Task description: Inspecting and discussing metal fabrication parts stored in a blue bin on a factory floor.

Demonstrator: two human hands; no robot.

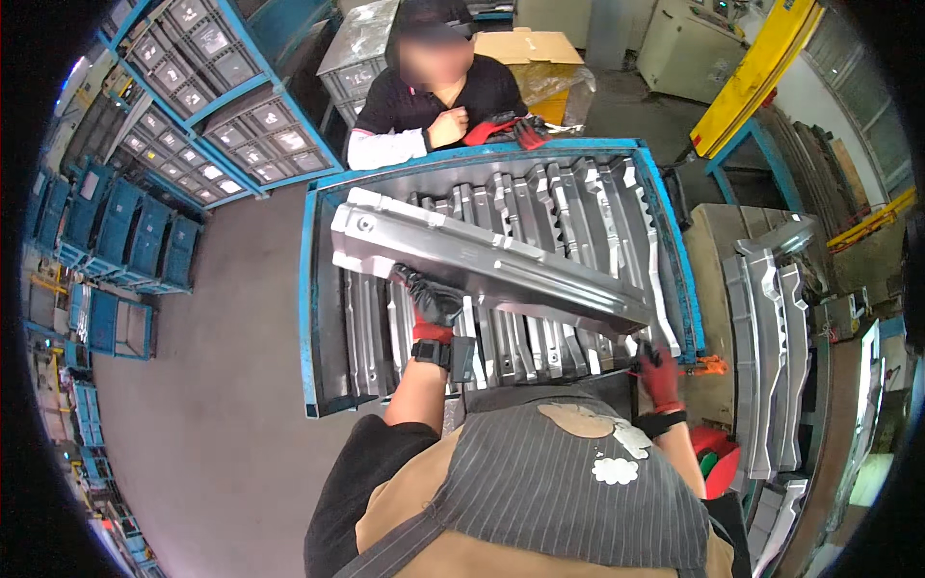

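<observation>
A long pressed sheet-metal panel (482,252) lies slantwise above a blue metal bin (310,289), its left end farther from me and looking higher. My left hand (429,306), in a black-and-red glove, grips the panel's near edge toward the left end. At the panel's right end is my right hand (661,378), also gloved, with fingers curled at the near corner; its fingertips are partly hard to make out. Below the panel, several similar formed metal parts (525,347) stand side by side in the bin, partly covered by it.
A co-worker (424,96) leans on the bin's far rim beside red-and-black gloves (506,127). On the right, more metal parts (771,356) lie on a bench. Blue racks with grey crates (207,48) stand at the left, and a yellow post (756,77) rises at the far right.
</observation>
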